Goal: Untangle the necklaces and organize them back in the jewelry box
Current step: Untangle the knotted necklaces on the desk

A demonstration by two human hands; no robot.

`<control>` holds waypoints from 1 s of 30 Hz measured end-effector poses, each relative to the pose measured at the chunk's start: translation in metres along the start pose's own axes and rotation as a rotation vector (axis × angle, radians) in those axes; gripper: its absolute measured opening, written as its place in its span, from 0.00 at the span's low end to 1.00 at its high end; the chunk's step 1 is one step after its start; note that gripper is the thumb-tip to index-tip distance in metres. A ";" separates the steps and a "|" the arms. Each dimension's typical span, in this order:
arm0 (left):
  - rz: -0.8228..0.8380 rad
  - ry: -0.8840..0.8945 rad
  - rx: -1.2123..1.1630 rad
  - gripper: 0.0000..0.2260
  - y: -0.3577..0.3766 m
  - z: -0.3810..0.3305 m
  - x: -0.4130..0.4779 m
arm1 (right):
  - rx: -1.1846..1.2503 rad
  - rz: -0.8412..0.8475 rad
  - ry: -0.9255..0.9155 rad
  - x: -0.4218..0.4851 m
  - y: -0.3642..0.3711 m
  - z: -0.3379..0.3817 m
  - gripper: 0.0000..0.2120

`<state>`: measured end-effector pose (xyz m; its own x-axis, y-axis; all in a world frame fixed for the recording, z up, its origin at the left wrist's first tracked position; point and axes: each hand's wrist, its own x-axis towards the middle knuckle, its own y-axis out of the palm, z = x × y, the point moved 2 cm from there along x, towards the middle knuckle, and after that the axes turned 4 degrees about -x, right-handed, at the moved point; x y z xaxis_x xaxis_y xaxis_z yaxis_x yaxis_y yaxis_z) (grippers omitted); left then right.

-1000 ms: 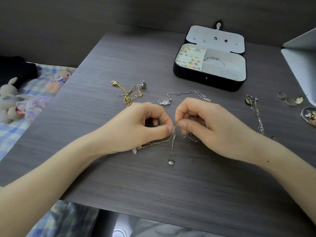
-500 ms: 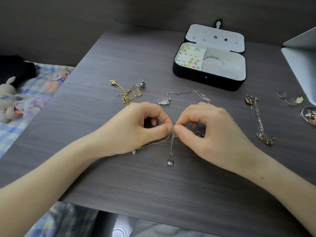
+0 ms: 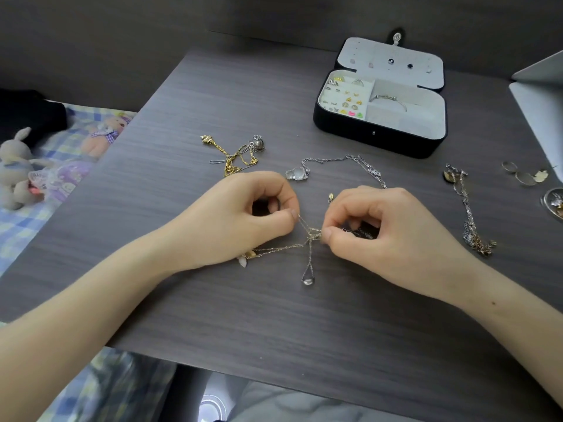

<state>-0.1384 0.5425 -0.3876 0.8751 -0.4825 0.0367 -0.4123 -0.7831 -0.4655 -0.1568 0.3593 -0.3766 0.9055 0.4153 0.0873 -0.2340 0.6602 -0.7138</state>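
Both pinch knotted chains (image 3: 313,233): left hand (image 3: 243,220), right hand (image 3: 393,236) | gold tangle (image 3: 234,155) beyond | jewelry box (image 3: 377,142) behind

On table (image 3: 304,330): necklaces (image 3: 234,155), jewelry box (image 3: 377,138)

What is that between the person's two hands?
In the head view, a knot of tangled silver chain sits between the left hand and right hand, both pinching its strands; a teardrop pendant trails below.

Soft even daylight, faint shadows under the hands (image 3: 253,217), wide-angle bending at edges, slightly soft focus
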 end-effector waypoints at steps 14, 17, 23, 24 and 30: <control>0.009 -0.038 -0.087 0.03 -0.004 -0.005 -0.002 | -0.001 0.037 0.032 -0.001 -0.004 0.000 0.07; -0.028 -0.011 -0.038 0.05 -0.002 -0.003 -0.002 | -0.112 0.031 0.021 -0.001 -0.004 0.000 0.06; -0.127 0.055 0.128 0.04 0.000 -0.001 -0.001 | -0.291 -0.068 -0.045 0.004 0.001 0.001 0.05; -0.149 0.058 0.151 0.05 0.000 -0.001 -0.001 | -0.310 -0.088 -0.056 0.005 0.002 0.001 0.06; -0.225 0.154 0.361 0.05 -0.001 0.005 -0.001 | -0.417 -0.087 -0.118 0.007 0.001 0.000 0.04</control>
<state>-0.1377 0.5455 -0.3920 0.8738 -0.3901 0.2905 -0.0777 -0.7016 -0.7084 -0.1513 0.3631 -0.3767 0.8630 0.4544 0.2208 0.0259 0.3967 -0.9176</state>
